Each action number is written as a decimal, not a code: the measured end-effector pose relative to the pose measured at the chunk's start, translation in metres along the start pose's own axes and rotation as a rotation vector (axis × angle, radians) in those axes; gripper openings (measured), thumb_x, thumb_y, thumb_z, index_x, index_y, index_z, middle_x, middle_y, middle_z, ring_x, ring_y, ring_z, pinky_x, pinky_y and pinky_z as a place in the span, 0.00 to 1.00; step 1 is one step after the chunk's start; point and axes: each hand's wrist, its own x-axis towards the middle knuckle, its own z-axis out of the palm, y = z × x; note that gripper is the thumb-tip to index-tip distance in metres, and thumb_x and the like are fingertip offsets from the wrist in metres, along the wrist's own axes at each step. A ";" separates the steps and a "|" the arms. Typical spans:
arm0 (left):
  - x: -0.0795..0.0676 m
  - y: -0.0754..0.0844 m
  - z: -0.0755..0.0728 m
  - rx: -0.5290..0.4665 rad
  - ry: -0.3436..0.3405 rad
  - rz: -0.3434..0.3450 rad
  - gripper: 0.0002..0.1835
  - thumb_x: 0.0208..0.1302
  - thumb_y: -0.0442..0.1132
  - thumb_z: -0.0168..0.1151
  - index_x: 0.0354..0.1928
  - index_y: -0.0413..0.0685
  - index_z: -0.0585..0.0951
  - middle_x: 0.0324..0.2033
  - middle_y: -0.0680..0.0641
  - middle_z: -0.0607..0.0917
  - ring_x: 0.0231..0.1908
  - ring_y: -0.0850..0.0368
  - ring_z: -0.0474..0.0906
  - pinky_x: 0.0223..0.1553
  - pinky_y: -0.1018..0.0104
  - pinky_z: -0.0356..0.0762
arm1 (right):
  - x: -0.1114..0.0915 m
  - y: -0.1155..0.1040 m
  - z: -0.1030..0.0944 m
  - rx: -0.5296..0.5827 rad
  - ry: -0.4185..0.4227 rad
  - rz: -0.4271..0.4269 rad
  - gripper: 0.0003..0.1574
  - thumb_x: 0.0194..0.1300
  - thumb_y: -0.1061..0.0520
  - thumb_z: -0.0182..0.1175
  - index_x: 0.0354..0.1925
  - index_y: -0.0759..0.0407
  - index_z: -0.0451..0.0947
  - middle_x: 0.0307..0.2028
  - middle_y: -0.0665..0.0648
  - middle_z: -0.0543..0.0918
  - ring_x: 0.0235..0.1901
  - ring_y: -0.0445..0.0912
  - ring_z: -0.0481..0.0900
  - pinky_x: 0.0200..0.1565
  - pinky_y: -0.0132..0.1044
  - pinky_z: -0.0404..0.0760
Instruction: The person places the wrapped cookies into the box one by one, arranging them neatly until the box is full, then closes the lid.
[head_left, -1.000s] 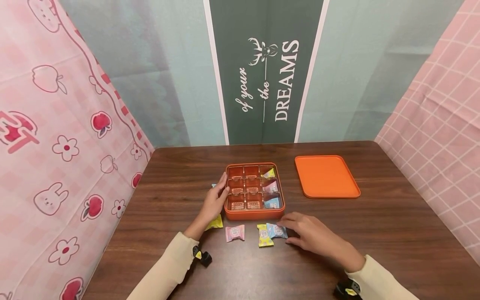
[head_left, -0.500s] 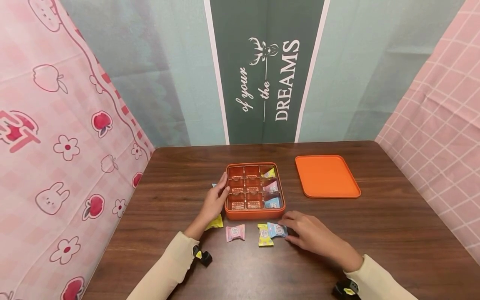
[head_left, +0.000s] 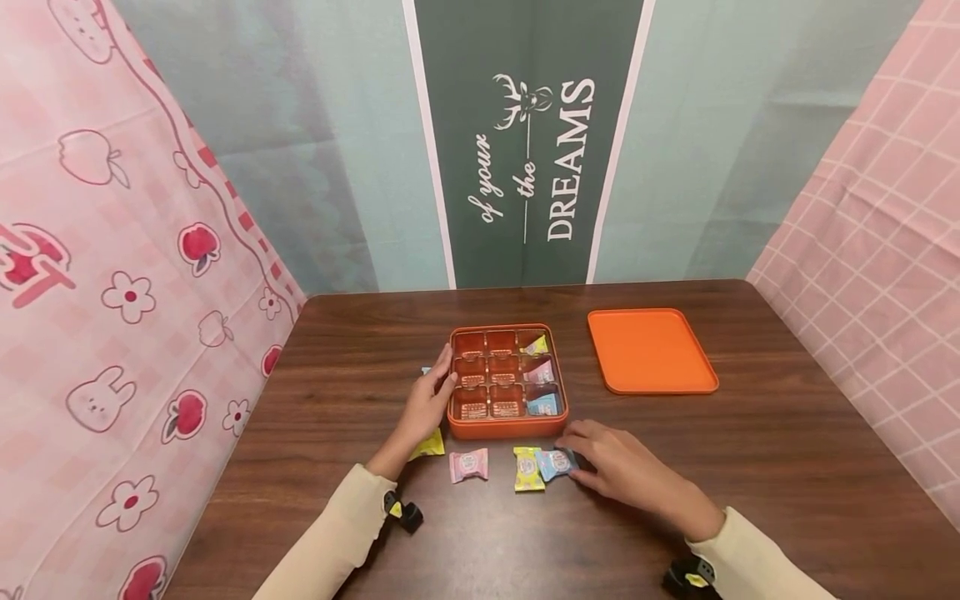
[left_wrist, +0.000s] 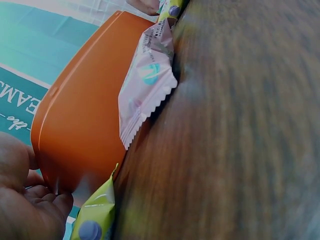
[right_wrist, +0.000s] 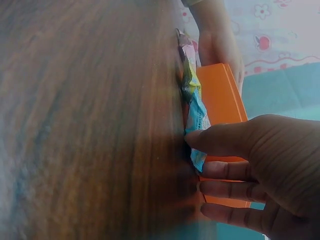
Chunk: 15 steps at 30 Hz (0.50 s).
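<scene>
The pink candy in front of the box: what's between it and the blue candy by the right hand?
In the head view, a yellow candy lies between the pink candy and the blue candy, closer to the blue.

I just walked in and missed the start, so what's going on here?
A person's left hand rests against a square orange box with clear compartments, while the right hand pinches a small blue-wrapped packet in front. Three packets, yellow, pink and blue, sit in its right column; others lie loose outside. A flat square orange lid lies to the right.
</scene>
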 end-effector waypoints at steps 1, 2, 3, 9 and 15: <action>0.000 0.000 0.000 0.000 -0.001 -0.002 0.27 0.79 0.34 0.51 0.75 0.36 0.61 0.77 0.43 0.59 0.76 0.53 0.54 0.74 0.54 0.54 | 0.000 0.000 0.000 0.001 -0.001 0.000 0.23 0.58 0.51 0.76 0.51 0.56 0.85 0.44 0.51 0.82 0.41 0.41 0.79 0.38 0.38 0.85; 0.000 0.000 -0.001 0.000 -0.001 0.001 0.27 0.79 0.34 0.51 0.75 0.35 0.61 0.77 0.42 0.59 0.76 0.52 0.54 0.74 0.53 0.54 | 0.000 0.000 0.000 0.001 -0.003 0.004 0.23 0.58 0.51 0.76 0.51 0.56 0.85 0.44 0.51 0.82 0.40 0.40 0.79 0.38 0.38 0.85; 0.000 0.000 -0.001 0.001 -0.003 -0.001 0.27 0.79 0.34 0.50 0.75 0.35 0.61 0.77 0.42 0.59 0.76 0.52 0.54 0.74 0.53 0.54 | 0.000 0.000 0.000 0.002 -0.007 0.009 0.23 0.58 0.50 0.76 0.51 0.55 0.86 0.45 0.50 0.82 0.40 0.40 0.78 0.39 0.38 0.85; -0.001 0.000 -0.002 0.004 -0.008 -0.003 0.27 0.80 0.35 0.50 0.75 0.35 0.61 0.77 0.42 0.58 0.76 0.52 0.54 0.74 0.53 0.53 | 0.000 0.000 0.000 0.011 -0.018 0.027 0.24 0.59 0.49 0.76 0.51 0.55 0.86 0.45 0.50 0.82 0.41 0.40 0.78 0.40 0.38 0.85; -0.001 -0.002 -0.001 0.007 -0.005 0.011 0.27 0.79 0.34 0.51 0.75 0.35 0.61 0.77 0.42 0.59 0.75 0.51 0.55 0.74 0.51 0.54 | 0.000 0.001 0.000 0.032 -0.026 0.025 0.22 0.59 0.51 0.76 0.50 0.56 0.87 0.44 0.51 0.81 0.40 0.40 0.77 0.40 0.38 0.84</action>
